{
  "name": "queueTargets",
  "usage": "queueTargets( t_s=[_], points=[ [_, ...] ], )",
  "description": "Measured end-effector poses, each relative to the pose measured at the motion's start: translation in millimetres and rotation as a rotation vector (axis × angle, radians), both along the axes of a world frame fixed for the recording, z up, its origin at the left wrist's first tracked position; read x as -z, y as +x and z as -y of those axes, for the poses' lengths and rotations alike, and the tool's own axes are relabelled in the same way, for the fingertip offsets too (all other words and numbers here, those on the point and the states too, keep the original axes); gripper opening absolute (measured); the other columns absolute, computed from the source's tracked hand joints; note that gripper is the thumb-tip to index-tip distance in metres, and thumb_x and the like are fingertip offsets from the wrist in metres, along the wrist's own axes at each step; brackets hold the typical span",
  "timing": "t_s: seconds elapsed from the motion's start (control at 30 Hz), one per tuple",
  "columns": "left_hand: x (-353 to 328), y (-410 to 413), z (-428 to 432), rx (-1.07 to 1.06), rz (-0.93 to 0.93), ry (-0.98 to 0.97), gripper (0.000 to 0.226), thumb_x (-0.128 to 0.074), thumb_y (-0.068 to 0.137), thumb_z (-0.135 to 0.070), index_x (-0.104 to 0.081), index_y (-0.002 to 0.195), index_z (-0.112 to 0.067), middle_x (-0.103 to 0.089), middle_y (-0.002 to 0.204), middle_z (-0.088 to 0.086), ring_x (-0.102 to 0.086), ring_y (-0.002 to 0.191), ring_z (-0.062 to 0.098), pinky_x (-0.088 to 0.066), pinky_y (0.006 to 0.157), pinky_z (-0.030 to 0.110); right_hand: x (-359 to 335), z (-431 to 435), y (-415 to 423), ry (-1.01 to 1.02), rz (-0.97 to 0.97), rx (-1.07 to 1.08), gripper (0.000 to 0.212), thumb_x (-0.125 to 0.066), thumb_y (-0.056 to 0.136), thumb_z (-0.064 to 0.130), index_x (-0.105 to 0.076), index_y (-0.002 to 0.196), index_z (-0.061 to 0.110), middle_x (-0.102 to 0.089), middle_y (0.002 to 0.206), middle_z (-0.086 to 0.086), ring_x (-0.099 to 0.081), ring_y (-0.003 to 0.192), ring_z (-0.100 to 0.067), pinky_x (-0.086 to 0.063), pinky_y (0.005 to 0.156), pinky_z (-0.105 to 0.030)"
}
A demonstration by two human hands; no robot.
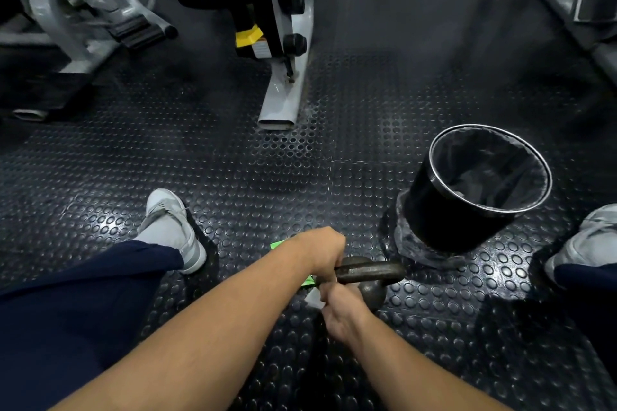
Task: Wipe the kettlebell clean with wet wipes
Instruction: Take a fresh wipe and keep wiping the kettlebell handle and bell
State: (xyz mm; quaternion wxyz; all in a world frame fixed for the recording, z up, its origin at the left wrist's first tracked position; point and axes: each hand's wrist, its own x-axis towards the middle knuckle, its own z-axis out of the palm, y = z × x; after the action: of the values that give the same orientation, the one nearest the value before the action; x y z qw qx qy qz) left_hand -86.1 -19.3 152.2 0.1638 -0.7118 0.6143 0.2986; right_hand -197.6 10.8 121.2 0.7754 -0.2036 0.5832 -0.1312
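The dark, worn kettlebell point(374, 294) stands upright on the studded floor point(233, 183), my left hand point(325, 250) round its handle. My right hand point(340, 310) holds a white wipe point(314, 298) against its side.

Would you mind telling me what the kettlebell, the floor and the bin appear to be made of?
Kettlebell: probably cast iron, dull brown-grey and rough, without gloss. Floor: likely rubber matting, black with raised round studs and a soft sheen. Bin: glossy black wall and bright metallic-looking rim; metal or plastic, I cannot tell.
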Motion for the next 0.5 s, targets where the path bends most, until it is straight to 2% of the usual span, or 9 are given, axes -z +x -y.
queueTargets(
  t_s=[0.03,0.07,0.13,0.2,0.23,0.27,0.37,0.43,0.5],
  points=[
    [1,-1,0,-0.005,-0.002,-0.001,0.022,-0.079,0.079,-0.02,-0.064,0.064,-0.013,-0.056,0.06,0.003,-0.057,0.068,0.024,-0.039,0.054,0.031,-12,0,-1,0.03,0.01,-0.019,0.043,-0.038,0.079,-0.025,-0.059,0.112,-0.006,-0.063,0.09,-0.019,-0.062,0.079,-0.026,-0.056,0.082,-0.047],
    [1,-1,0,0.003,-0.001,-0.007,0.027,-0.078,0.079,-0.018,-0.059,0.059,-0.016,-0.053,0.058,0.002,-0.057,0.068,0.025,-0.038,0.053,0.031,-22,1,-2,0.047,0.028,-0.013,0.041,-0.038,0.079,-0.025,-0.062,0.107,-0.007,-0.062,0.088,-0.019,-0.06,0.079,-0.025,-0.056,0.081,-0.044],
    [0,-2,1,0.012,0.002,-0.018,0.032,-0.079,0.079,-0.019,-0.056,0.057,-0.016,-0.051,0.056,0.002,-0.054,0.064,0.024,-0.036,0.05,0.03,-30,3,-6,0.096,0.054,-0.011,0.036,-0.034,0.08,-0.027,-0.063,0.093,-0.011,-0.061,0.082,-0.02,-0.061,0.076,-0.029,-0.056,0.068,-0.037],
    [-2,-2,2,0.006,-0.017,-0.011,0.037,-0.082,0.077,-0.022,-0.053,0.055,-0.015,-0.048,0.053,0.002,-0.047,0.056,0.022,-0.033,0.046,0.03,-38,0,-12,0.097,0.076,-0.021,0.038,-0.028,0.081,-0.03,-0.061,0.088,-0.014,-0.065,0.09,-0.029,-0.067,0.087,-0.042,-0.059,0.079,-0.045],
    [-3,-2,2,-0.004,-0.028,-0.005,0.038,-0.083,0.077,-0.023,-0.052,0.055,-0.015,-0.048,0.052,0.001,-0.045,0.054,0.021,-0.032,0.046,0.029,-43,-1,-15,0.088,0.087,-0.018,0.038,-0.027,0.081,-0.03,-0.061,0.089,-0.015,-0.064,0.095,-0.032,-0.067,0.091,-0.044,-0.057,0.087,-0.049],
    [-3,-2,2,-0.014,-0.032,-0.003,0.035,-0.083,0.077,-0.024,-0.055,0.057,-0.015,-0.049,0.053,0.001,-0.046,0.054,0.02,-0.032,0.045,0.029,-44,-1,-16,0.086,0.1,-0.013,0.04,-0.026,0.082,-0.03,-0.061,0.091,-0.014,-0.065,0.094,-0.031,-0.067,0.089,-0.041,-0.055,0.086,-0.048],
    [-3,-2,1,-0.025,-0.028,-0.005,0.019,-0.083,0.078,-0.023,-0.069,0.072,-0.01,-0.055,0.061,0.002,-0.054,0.064,0.023,-0.035,0.049,0.03,-38,-1,-10,0.08,0.064,-0.025,0.038,-0.029,0.081,-0.028,-0.06,0.099,-0.016,-0.059,0.082,-0.022,-0.059,0.074,-0.031,-0.052,0.069,-0.041],
    [-2,0,0,-0.025,-0.027,-0.013,0.017,-0.081,0.08,-0.022,-0.073,0.076,-0.009,-0.057,0.064,0.003,-0.055,0.067,0.023,-0.039,0.052,0.031,-19,-1,-7,0.025,0.009,-0.003,0.042,-0.034,0.077,-0.026,-0.056,0.113,-0.02,-0.059,0.088,-0.024,-0.06,0.078,-0.035,-0.055,0.072,-0.048],
    [0,2,-1,-0.02,-0.025,-0.02,0.016,-0.081,0.081,-0.023,-0.073,0.076,-0.01,-0.058,0.064,0.003,-0.056,0.069,0.024,-0.044,0.056,0.033,8,-1,-4,0.024,0.038,0.011,0.052,-0.037,0.077,-0.026,-0.054,0.125,-0.016,-0.063,0.093,-0.026,-0.064,0.079,-0.035,-0.057,0.067,-0.044]
  ],
)
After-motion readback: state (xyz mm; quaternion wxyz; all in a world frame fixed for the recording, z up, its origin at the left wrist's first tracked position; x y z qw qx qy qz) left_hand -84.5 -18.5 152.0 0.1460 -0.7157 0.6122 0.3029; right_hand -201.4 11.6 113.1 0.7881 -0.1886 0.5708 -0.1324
